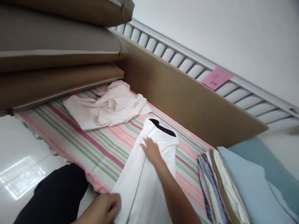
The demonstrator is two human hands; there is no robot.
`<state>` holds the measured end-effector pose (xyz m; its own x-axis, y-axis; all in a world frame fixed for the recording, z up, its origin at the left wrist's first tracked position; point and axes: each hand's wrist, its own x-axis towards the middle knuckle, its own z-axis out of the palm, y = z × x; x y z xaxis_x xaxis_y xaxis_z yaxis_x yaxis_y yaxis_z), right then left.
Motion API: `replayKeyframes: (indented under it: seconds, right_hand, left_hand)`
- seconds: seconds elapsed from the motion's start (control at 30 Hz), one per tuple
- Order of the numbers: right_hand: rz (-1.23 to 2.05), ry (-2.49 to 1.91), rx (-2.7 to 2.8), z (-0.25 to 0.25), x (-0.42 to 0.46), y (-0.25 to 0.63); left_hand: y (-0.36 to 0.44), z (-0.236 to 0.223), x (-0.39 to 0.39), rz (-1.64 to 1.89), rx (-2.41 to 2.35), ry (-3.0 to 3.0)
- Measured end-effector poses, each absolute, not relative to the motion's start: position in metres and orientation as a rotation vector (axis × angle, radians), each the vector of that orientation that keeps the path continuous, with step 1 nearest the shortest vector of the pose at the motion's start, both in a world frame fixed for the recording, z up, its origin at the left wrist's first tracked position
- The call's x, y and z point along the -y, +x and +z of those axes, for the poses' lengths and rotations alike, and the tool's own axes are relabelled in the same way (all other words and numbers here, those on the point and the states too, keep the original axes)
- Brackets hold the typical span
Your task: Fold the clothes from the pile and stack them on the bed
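A white shirt (140, 180), folded into a long strip with a black band at its far end, lies on a striped bed sheet (93, 146). My right hand (151, 151) rests flat on its upper part, fingers spread. At the near left edge of the shirt, my left hand (102, 207) is closed with curled fingers and appears to grip the fabric. Beyond them, a crumpled off-white garment (109, 107) lies loosely on the sheet.
To the right stands a row of folded clothes (219, 183) beside a light blue pillow (252, 183). Stacked brown boards or mattresses (60, 74) rise at the left. A brown panel (187, 99) leans against a slatted rail (177, 60) bearing a pink note (217, 77).
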<state>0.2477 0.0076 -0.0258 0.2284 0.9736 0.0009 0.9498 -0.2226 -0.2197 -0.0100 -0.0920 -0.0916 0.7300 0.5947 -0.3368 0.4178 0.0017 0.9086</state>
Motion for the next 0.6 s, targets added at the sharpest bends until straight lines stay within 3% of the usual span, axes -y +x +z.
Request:
replayKeyframes:
  seconds: [0.23,0.43,0.6]
  right_hand:
    - [0.193,-1.984,1.211,-0.001,0.132,0.243]
    - [0.493,-1.917,0.360,-0.052,0.278,0.236]
    - [0.689,-1.669,0.063,-0.090,0.301,0.210]
  left_hand:
    - [-0.041,-0.108,0.095,-0.044,-1.121,1.923]
    - [-0.053,-0.116,0.079,0.274,-1.107,1.657]
    - [-0.044,-0.096,0.090,0.342,-1.111,1.266]
